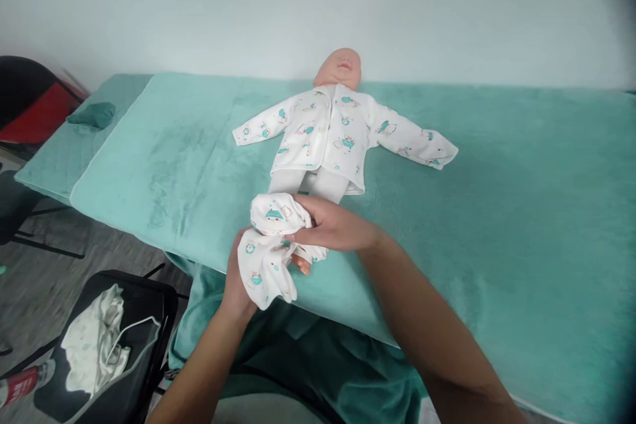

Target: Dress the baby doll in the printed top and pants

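A baby doll lies on its back on the green bed, dressed in a white jacket with a teal animal print. Bunched around the doll's lower legs is a pair of matching printed baby trousers. My left hand grips this cloth from the left, its fingers mostly hidden behind the fabric. From the right, my right hand pinches the gathered cloth at the doll's shins. One small doll foot pokes out below the cloth, between my hands.
The bed has a green velvety cover and stands against a white wall. At lower left, a black chair bears a crumpled white cloth and a thin cord or strap. A red-labelled bottle is beside it. Another chair stands further back.
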### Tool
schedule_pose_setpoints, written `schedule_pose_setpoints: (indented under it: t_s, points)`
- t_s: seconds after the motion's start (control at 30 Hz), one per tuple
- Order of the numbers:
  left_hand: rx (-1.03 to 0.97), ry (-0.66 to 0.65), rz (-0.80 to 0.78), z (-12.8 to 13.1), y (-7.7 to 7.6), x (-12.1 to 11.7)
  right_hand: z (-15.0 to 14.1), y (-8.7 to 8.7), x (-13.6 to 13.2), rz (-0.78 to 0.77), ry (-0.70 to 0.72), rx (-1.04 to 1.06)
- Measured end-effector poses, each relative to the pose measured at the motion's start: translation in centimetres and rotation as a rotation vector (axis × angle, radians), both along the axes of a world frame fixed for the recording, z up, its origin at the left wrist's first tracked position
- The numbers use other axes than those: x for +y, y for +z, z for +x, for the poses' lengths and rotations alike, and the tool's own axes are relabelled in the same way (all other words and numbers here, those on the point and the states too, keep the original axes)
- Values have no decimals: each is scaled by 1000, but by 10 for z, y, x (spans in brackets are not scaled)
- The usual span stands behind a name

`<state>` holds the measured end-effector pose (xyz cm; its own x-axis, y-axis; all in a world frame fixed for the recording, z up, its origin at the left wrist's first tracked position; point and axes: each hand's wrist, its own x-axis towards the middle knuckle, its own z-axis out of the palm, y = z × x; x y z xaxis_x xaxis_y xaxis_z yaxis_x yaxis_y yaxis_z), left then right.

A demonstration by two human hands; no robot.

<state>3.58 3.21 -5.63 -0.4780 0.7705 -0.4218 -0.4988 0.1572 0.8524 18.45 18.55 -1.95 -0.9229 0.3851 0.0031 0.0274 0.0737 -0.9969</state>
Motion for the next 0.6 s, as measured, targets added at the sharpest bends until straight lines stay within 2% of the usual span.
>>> schedule_pose_setpoints:
  t_s: [0.1, 0.2, 0.3, 0.4, 0.5, 0.6]
  points:
    - [261, 187, -77, -3, 4, -21, 0, -4, 1, -70, 28, -5]
    - [549, 275, 7, -1, 1, -41, -2, -5, 1, -39, 17, 3]
    - [863, 118, 79, 9, -7, -55, -4, -3, -2, 30, 17, -19]
    - [1055, -2, 35, 23, -16, -54, -5, 1, -4, 109, 4, -92]
    - [1133, -2, 3, 33, -18, -44, -4, 4, -6, 164, 39, -149]
    - [1093, -20, 3, 33, -15, -37, -4, 7, -5, 244, 95, -214]
